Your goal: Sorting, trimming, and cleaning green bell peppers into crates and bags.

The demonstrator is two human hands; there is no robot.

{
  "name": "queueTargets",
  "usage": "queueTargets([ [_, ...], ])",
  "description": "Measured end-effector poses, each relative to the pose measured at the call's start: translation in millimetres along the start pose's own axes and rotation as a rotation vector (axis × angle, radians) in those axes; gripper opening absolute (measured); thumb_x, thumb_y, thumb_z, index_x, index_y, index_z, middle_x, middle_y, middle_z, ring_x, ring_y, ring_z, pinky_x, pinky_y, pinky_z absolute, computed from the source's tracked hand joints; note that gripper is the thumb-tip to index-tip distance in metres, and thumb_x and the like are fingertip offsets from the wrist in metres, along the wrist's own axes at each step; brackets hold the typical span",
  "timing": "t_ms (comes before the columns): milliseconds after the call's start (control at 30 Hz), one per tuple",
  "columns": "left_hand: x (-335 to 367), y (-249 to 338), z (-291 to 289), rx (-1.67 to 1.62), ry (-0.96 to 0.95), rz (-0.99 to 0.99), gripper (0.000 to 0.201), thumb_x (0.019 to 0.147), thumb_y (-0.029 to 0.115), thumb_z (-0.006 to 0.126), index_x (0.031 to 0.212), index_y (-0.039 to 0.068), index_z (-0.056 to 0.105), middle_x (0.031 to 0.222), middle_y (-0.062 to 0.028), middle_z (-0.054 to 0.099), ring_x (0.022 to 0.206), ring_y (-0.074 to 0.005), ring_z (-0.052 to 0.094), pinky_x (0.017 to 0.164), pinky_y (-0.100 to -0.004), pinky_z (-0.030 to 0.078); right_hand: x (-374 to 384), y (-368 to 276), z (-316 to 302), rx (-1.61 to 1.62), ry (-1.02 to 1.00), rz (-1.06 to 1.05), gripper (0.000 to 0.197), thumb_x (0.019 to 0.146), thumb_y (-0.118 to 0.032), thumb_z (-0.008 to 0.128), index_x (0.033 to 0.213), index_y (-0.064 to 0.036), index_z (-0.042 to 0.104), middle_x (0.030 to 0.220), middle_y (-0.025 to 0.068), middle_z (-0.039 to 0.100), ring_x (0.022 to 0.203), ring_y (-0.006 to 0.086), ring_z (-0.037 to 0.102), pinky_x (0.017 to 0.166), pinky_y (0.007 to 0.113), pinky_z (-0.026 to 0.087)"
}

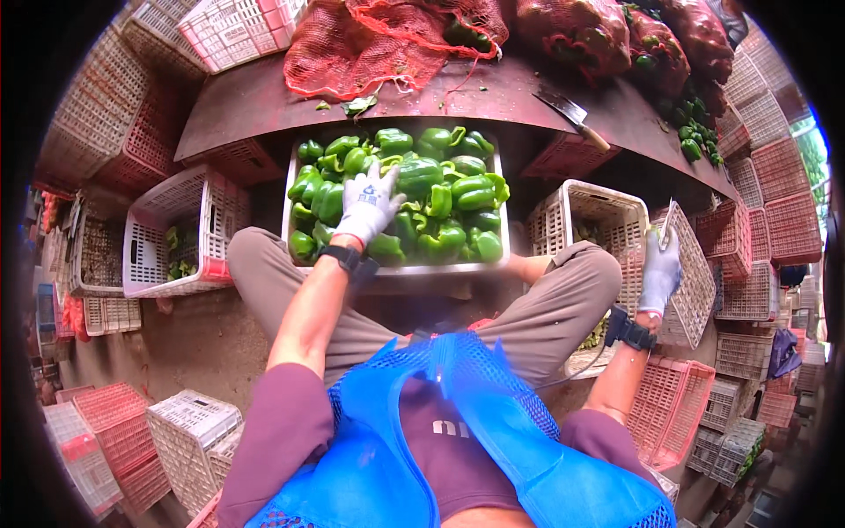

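Note:
A pale plastic crate (396, 271) full of glossy green bell peppers (421, 176) stands in front of me, between my bent knees. My left hand (370, 204), in a white-and-grey glove, rests on the peppers with its fingers spread. Out to the right, my gloved right hand (660, 268) is beside the rim of an open crate (607, 194) and in front of a tilted crate (691, 277). Its fingers look bent together around something pale and greenish, too small to make out. Leafy bits lie inside that open crate, partly hidden by its wall.
Beyond the peppers is a dark red tabletop (238, 110) with a cleaver (572, 116), an opened red mesh sack (352, 53) and full mesh sacks (581, 35). Loose peppers (697, 136) lie at its right end. A white crate (180, 233) stands left; stacked crates (656, 409) surround me.

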State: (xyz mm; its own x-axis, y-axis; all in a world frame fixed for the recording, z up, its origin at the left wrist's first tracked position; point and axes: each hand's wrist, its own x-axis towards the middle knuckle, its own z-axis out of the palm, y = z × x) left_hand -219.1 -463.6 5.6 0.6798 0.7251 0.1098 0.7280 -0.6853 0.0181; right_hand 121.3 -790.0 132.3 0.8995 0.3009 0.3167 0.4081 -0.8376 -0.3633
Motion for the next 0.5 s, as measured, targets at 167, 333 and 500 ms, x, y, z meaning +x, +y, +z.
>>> queueTargets([
  [167,24.6,48.3,-25.5,-0.189,0.187,-0.003,0.053,0.083,0.044,0.065,0.128,0.018,0.058,0.133,-0.0133,0.054,0.11,-0.0313,0.057,0.088,-0.0462,0.045,3.1,58.1,22.1,0.123,-0.114,0.111,0.048,0.09,-0.044,0.06,0.123,-0.0099,0.062,0.102,0.0192,0.07,0.093,0.0331,0.068,0.081,0.042,0.051],
  [333,39.3,86.8,47.2,-0.11,0.112,0.009,0.058,0.086,0.053,0.056,0.133,0.019,0.055,0.144,-0.0159,0.046,0.133,-0.0412,0.038,0.109,-0.0531,0.028,-31.9,-82.1,51.0,0.511,-0.219,-0.088,0.034,0.091,-0.032,0.064,0.117,-0.0098,0.066,0.088,0.0109,0.071,0.076,0.019,0.067,0.07,0.033,0.052],
  [500,41.1,83.5,48.7,-0.207,0.081,0.003,0.06,0.087,0.052,0.055,0.138,0.019,0.051,0.149,-0.0163,0.039,0.137,-0.0434,0.032,0.113,-0.0543,0.019,-50.4,-150.6,89.1,0.776,-0.543,-0.115,0.032,0.091,-0.026,0.066,0.116,-0.0065,0.065,0.073,0.0006,0.062,0.059,0.0051,0.052,0.055,0.024,0.046],
])
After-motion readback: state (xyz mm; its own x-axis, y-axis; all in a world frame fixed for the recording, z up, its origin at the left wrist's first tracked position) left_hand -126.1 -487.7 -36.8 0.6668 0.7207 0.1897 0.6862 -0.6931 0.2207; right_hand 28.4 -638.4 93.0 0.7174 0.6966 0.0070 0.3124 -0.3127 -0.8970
